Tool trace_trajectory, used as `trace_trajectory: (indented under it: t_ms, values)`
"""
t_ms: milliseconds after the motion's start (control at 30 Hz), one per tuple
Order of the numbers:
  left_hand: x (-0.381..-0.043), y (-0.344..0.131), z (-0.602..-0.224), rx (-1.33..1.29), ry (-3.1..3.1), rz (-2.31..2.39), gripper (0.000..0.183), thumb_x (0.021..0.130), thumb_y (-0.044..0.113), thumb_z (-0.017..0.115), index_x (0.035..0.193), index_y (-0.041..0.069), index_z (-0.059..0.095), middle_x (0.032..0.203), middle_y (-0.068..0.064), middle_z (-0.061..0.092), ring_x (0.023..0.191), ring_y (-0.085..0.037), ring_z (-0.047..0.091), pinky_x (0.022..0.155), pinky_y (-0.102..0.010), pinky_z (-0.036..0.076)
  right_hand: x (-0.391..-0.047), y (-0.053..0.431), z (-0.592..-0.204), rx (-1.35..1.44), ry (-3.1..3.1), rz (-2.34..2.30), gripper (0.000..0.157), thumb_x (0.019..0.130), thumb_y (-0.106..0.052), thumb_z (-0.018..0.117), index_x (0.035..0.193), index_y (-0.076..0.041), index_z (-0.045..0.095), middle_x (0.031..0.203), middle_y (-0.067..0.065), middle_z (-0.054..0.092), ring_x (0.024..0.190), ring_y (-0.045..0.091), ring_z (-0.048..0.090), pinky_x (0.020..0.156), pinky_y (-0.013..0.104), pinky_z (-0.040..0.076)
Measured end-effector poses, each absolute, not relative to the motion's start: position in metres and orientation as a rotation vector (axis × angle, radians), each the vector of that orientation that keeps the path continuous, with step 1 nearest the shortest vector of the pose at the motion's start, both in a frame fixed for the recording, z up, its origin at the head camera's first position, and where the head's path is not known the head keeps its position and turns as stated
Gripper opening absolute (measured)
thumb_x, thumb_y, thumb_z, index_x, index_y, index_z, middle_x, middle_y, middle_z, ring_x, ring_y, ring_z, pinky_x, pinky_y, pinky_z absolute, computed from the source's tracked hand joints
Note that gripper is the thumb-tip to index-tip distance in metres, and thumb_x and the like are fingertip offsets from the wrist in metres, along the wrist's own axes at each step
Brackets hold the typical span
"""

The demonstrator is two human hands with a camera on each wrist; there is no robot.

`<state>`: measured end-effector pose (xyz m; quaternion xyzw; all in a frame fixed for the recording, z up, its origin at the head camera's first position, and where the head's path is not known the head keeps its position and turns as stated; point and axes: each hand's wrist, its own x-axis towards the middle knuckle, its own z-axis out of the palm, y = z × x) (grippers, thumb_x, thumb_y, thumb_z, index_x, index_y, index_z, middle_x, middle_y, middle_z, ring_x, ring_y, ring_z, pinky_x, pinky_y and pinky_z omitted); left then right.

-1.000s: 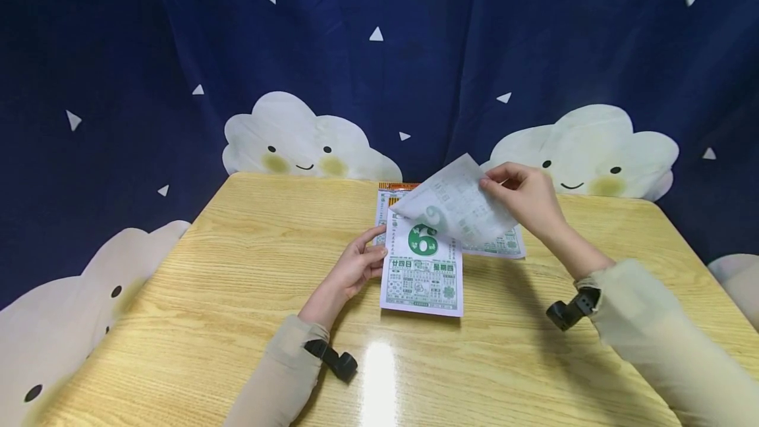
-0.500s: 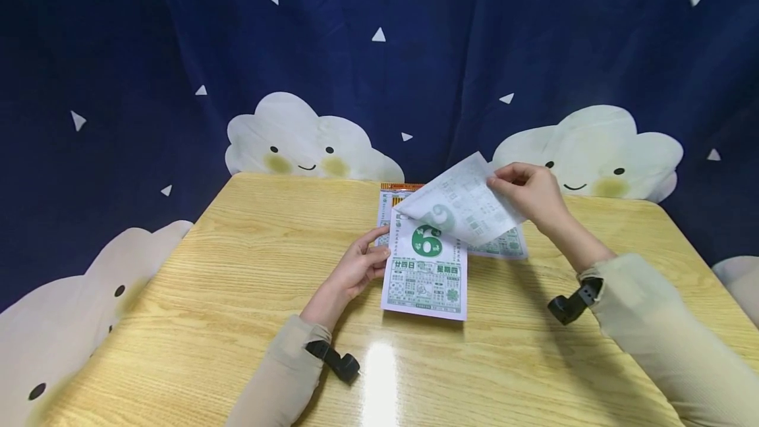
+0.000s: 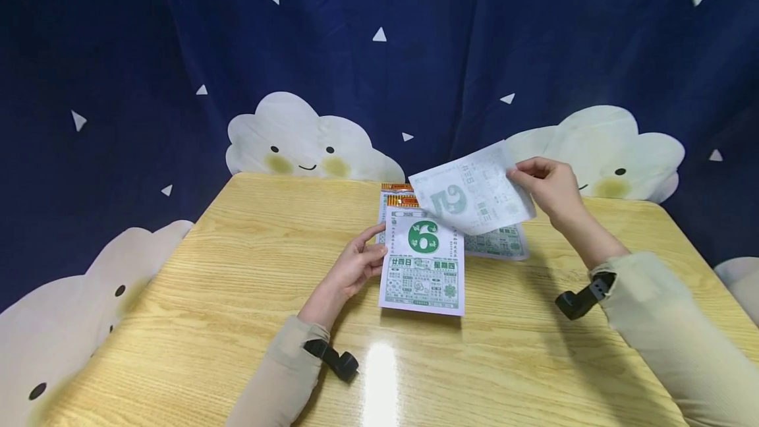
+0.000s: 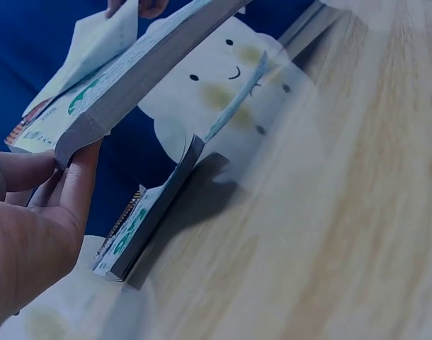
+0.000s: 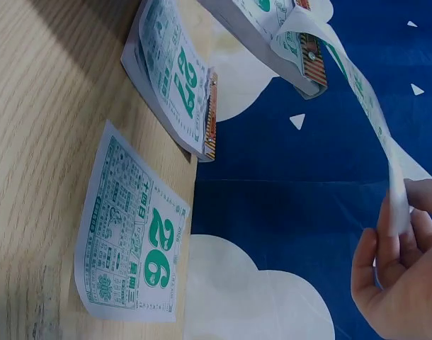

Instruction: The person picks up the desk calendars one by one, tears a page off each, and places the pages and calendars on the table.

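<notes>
My left hand (image 3: 354, 265) holds a thick tear-off calendar (image 3: 422, 275) by its left edge, thumb on top and fingers beneath. The pad is tilted above the table, its top page showing a large green 6. In the head view my right hand (image 3: 550, 186) pinches a thin calendar sheet (image 3: 474, 193) by its right edge, back side up. That sheet curls over the calendar's upper right part; whether it is still attached there I cannot tell. Below lies a second tear-off calendar (image 5: 175, 85) with a green 27, mostly hidden in the head view.
A loose sheet (image 5: 134, 237) with a green 26 lies on the table in the right wrist view. The wooden table (image 3: 267, 249) ends at a dark blue curtain (image 3: 332, 31) with white clouds. Black wrist cameras (image 3: 339, 362) sit on both sleeves.
My right hand has moved right, pulling the sheet with it. The sheet's left corner has lifted off, uncovering the calendar's orange-striped top binding. My left hand has hardly moved.
</notes>
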<state>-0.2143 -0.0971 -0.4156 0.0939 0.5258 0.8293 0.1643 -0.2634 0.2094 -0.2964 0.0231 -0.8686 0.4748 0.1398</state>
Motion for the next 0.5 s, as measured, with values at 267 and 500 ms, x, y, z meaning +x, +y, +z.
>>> trace_trajectory:
  t_ms: [267, 500]
  values:
    - [-0.2151, -0.0966, -0.4167, 0.272, 1.503, 2.351, 0.050, 0.084, -0.004, 0.043, 0.130, 0.011, 0.032, 0.092, -0.009, 0.063, 0.079, -0.021, 0.061, 0.070, -0.033, 0.049, -0.2652, 0.2118, -0.2983, 0.068, -2.493, 1.400, 0.037, 0.075, -0.031, 0.063, 0.091, 0.002, 0.058, 0.070, -0.011, 0.053, 0.063, 0.004, 0.049, 0.052, 0.017, 0.042]
    - [-0.2149, -0.0968, -0.4164, 0.275, 1.489, 2.354, 0.049, 0.085, -0.004, 0.043, 0.130, 0.012, 0.032, 0.093, -0.010, 0.063, 0.079, -0.021, 0.061, 0.070, -0.033, 0.049, -0.2670, 0.2160, -0.2996, 0.062, -2.529, 1.337, 0.039, 0.075, -0.033, 0.062, 0.093, 0.001, 0.058, 0.070, -0.010, 0.052, 0.064, 0.005, 0.048, 0.053, 0.018, 0.042]
